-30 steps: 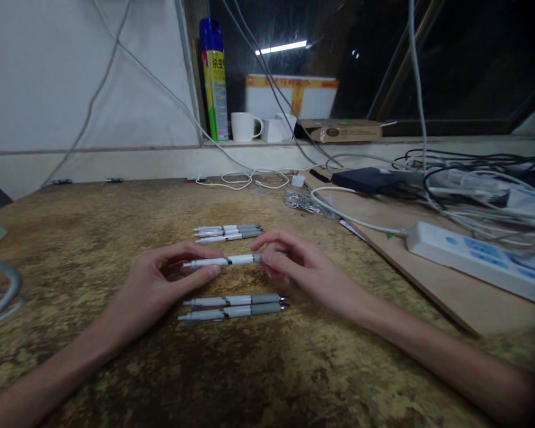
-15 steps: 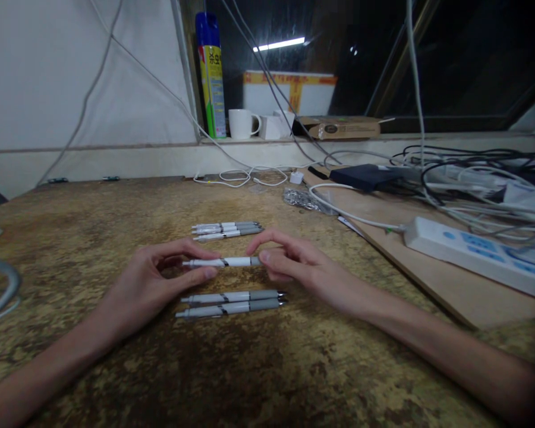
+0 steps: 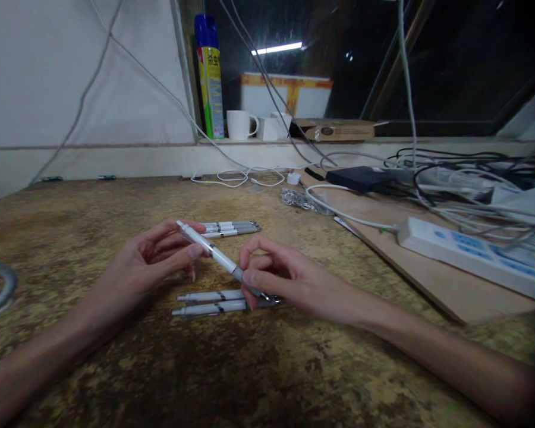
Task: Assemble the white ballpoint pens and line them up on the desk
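Note:
A white and grey pen point(image 3: 223, 259) is held at a slant between my two hands, its tip end low on the right. My left hand point(image 3: 160, 252) pinches its upper white part between thumb and fingers. Around the grey grip near the tip, my right hand point(image 3: 276, 273) has its thumb and fingers closed. Two similar pens point(image 3: 218, 307) lie side by side on the table below, their right ends partly behind my right fingers. Behind my hands lies a group of several pens point(image 3: 232, 229), its left end hidden by my left hand.
On the right, a white power strip point(image 3: 468, 252) and a tangle of cables point(image 3: 446, 178) rest on a wooden board point(image 3: 410, 273). A small plastic bag point(image 3: 301, 199) lies beyond the pens. A mug point(image 3: 239, 125) and spray can point(image 3: 210, 83) stand on the sill.
The held pen has gone from level to slanted, its left end raised and its tip lowered. My right fingers have closed further round the grip and moved slightly left and down.

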Action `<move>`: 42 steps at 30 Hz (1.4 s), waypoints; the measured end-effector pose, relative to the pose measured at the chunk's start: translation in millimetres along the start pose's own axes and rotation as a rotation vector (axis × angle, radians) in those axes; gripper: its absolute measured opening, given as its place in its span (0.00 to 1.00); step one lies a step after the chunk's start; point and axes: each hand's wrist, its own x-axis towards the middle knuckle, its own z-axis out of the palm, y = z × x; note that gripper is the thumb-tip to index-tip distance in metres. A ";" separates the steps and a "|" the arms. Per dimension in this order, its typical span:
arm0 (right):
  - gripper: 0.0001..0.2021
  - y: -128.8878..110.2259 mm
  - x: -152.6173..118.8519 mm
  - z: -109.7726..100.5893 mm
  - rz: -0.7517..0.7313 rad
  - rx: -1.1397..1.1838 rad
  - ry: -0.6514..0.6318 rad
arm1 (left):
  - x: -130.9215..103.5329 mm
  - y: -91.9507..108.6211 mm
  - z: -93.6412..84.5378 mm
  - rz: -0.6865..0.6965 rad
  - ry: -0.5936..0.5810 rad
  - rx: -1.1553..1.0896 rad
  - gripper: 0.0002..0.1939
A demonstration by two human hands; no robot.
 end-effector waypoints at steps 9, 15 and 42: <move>0.12 -6.9 28.1 11.8 -0.148 -0.136 0.328 | -9.0 4.0 8.0 -0.089 -0.161 -0.247 0.26; 0.15 -10.9 47.0 27.0 -0.134 0.025 0.338 | -10.5 2.2 9.7 -0.059 -0.290 -0.238 0.21; 0.10 -48.3 15.0 -31.6 -0.332 0.721 0.557 | -4.9 -8.0 1.8 0.140 -0.120 0.200 0.12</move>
